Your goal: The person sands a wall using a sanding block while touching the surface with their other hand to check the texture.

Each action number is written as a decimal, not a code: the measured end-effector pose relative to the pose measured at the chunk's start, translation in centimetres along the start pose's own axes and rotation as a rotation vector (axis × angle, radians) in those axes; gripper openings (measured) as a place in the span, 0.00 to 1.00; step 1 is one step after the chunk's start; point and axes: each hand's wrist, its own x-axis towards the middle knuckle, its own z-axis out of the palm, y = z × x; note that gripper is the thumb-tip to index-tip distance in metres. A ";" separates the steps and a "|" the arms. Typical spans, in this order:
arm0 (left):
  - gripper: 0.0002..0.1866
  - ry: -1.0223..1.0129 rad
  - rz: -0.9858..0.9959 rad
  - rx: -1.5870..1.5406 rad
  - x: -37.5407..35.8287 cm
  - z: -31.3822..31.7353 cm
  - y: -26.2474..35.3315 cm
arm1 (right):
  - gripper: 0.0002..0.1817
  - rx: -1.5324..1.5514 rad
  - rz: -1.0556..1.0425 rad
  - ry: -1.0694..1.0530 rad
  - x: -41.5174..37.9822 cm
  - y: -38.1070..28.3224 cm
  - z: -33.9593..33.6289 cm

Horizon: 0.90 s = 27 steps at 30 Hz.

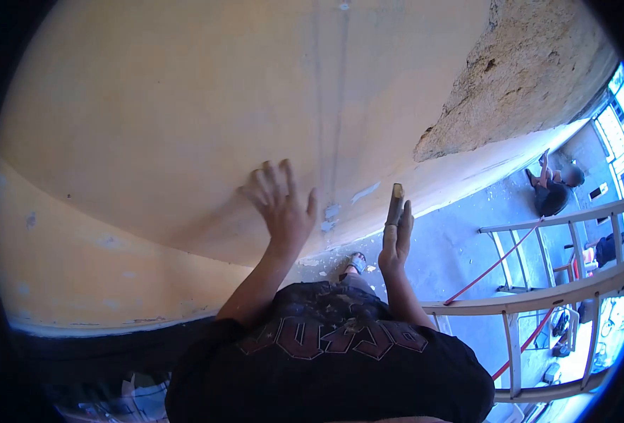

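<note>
My left hand (287, 211) is open, its spread fingers right at the cream painted wall (185, 120), and a soft shadow falls beside it. In my right hand (396, 243) is a narrow, flat grey-brown tool (396, 201) with a pale, worn end pointing up. The fingers lie along its side; its exact kind I cannot tell. Close to both hands the paint has small whitish-blue bare patches (331, 211). Higher on the right, a large area of rough, exposed plaster (509, 77) breaks the painted surface.
A stepladder (573, 292) stands close on my right, with a red cord (495, 266) stretched across it. Beyond it, a person (555, 189) sits low by the far wall. Paint flakes lie on the grey floor (460, 225). My sandalled foot (357, 262) is near the wall's base.
</note>
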 end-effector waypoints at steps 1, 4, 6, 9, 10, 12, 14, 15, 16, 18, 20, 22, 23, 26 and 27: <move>0.43 0.047 -0.022 0.052 -0.1 -0.7 -1.3 | 0.29 0.109 0.148 0.006 -0.9 -0.7 0.4; 0.44 0.103 -0.071 0.102 -0.6 -2.4 -4.9 | 0.27 0.002 0.048 0.037 -2.1 -1.6 1.8; 0.45 0.112 -0.097 0.099 -0.8 -3.4 -6.1 | 0.28 -0.038 0.045 0.044 -2.8 -1.8 2.3; 0.45 0.125 -0.100 0.038 -0.3 -5.1 -7.1 | 0.27 -0.037 -0.011 0.075 -1.7 -2.7 2.8; 0.46 0.159 -0.106 -0.082 0.1 -5.9 -7.0 | 0.27 -0.030 -0.011 0.099 -1.1 -2.6 3.0; 0.47 0.202 -0.080 -0.206 0.5 -6.6 -7.0 | 0.27 -0.090 -0.131 0.119 0.6 -2.3 3.2; 0.47 0.282 -0.094 -0.331 0.8 -6.8 -6.9 | 0.27 -0.137 -0.163 0.168 2.7 -1.8 3.7; 0.47 0.297 -0.068 -0.343 1.1 -7.2 -6.8 | 0.27 -0.137 -0.143 0.221 3.9 -1.8 3.8; 0.46 0.334 -0.056 -0.358 1.4 -7.8 -6.6 | 0.27 -0.136 -0.124 0.271 5.2 -1.8 3.9; 0.45 0.378 -0.035 -0.380 3.1 -8.7 -5.9 | 0.26 -0.150 -0.189 0.350 8.4 -1.3 3.9; 0.45 0.374 0.044 -0.333 4.0 -9.6 -5.3 | 0.26 -0.271 -0.380 0.500 12.2 -1.7 3.7; 0.44 0.371 0.071 -0.356 5.5 -9.8 -4.3 | 0.26 -0.307 -0.466 0.559 16.7 -2.1 3.3; 0.43 0.374 0.094 -0.381 6.2 -9.7 -3.8 | 0.26 -0.334 -0.478 0.578 19.1 -2.8 3.0; 0.43 0.239 0.029 -0.278 7.4 -9.0 -2.4 | 0.25 -0.339 -0.494 0.642 23.4 -5.1 2.7; 0.43 0.230 0.028 -0.278 7.6 -8.4 -1.7 | 0.25 -0.318 -0.513 0.694 23.9 -5.1 2.7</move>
